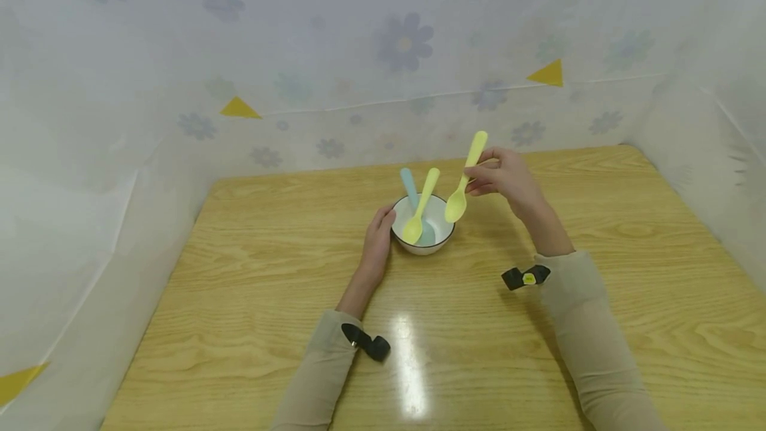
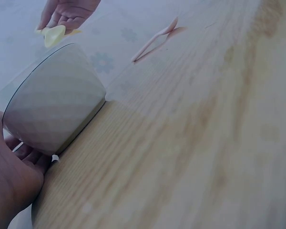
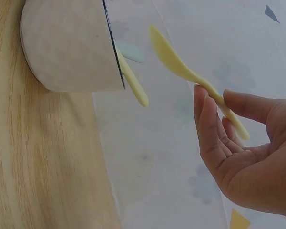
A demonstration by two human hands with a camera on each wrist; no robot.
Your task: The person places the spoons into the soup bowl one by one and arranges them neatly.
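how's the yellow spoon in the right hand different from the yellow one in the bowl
The held yellow spoon is pinched by the right hand above the rim of the white bowl; the bowl's yellow spoon rests inside, untouched, handle leaning on the rim. Both are pale yellow, head down.

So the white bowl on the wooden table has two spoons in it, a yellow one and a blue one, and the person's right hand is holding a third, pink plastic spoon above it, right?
Nearly. The spoon held in the right hand is pale yellow plastic, not pink, as the head view shows. The rest holds: the small white bowl on the wooden table has a yellow spoon and a light blue spoon in it.
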